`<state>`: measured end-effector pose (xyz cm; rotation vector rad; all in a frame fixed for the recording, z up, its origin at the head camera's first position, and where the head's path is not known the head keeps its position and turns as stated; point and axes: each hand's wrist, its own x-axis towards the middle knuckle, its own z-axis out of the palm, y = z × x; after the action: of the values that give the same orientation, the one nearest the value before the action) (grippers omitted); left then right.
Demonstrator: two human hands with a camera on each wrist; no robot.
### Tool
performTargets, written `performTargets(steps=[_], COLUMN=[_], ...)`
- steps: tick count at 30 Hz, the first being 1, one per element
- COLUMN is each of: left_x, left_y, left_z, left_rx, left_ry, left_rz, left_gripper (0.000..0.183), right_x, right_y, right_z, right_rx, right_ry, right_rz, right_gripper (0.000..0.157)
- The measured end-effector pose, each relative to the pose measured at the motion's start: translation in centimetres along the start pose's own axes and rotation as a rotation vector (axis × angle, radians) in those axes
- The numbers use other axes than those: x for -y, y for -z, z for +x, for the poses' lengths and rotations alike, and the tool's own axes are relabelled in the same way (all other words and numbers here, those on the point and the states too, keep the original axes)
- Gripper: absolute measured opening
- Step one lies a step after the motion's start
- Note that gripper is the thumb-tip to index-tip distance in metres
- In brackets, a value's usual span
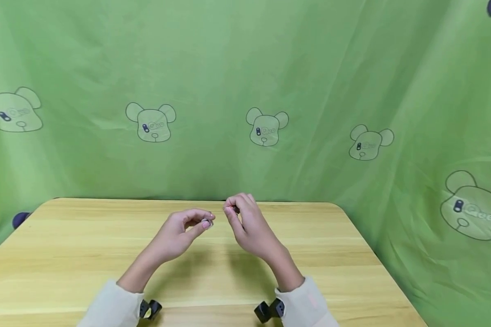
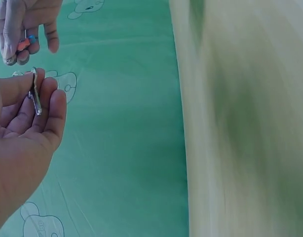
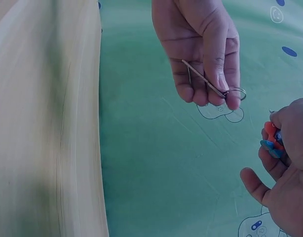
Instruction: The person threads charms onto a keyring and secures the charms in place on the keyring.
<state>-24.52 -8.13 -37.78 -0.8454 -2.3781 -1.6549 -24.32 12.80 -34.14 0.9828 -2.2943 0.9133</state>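
Observation:
Above the table, my left hand (image 1: 179, 236) pinches a slim metal piece (image 3: 203, 79) between thumb and fingers. In the right wrist view a thin ring (image 3: 243, 94) shows at one end of it and a narrower strip angles off its side; its exact kind is unclear. My right hand (image 1: 251, 229), a little farther forward and to the right, pinches a small orange-red and blue trinket (image 3: 271, 131), also visible as a bright piece (image 2: 24, 44) in the left wrist view. Fingers partly cover it. The hands are close but apart.
Beneath both hands lies a light wooden table (image 1: 335, 272) with rounded far corners. A green curtain (image 1: 212, 68) printed with bear heads hangs behind it and along the right side. Small black cameras (image 1: 150, 309) sit at the sleeve cuffs (image 1: 114, 304).

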Motion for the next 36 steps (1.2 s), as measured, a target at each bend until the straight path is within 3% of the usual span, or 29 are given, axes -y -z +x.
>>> performTargets(steps=[16, 22, 36], left_x=[-1.8, -3.0, -5.5], left_y=[-0.5, -0.2, 0.6], left_z=[-0.1, -0.6, -1.3], left_rx=[0.011, 0.006, -0.099], left_ry=[-0.276, -0.301, -0.359], left_rz=[0.141, 0.223, 0.321], left_gripper=[0.009, 0.006, 0.009], right_x=[1.2, 2.6, 4.1], right_y=[1.5, 1.9, 2.1], right_z=[-0.2, -0.2, -0.2], right_rx=[0.006, 0.043, 0.041], right_ry=[0.095, 0.15, 0.201], right_rz=[-0.073, -0.082, -0.065], right_gripper=[0.008, 0.006, 0.008])
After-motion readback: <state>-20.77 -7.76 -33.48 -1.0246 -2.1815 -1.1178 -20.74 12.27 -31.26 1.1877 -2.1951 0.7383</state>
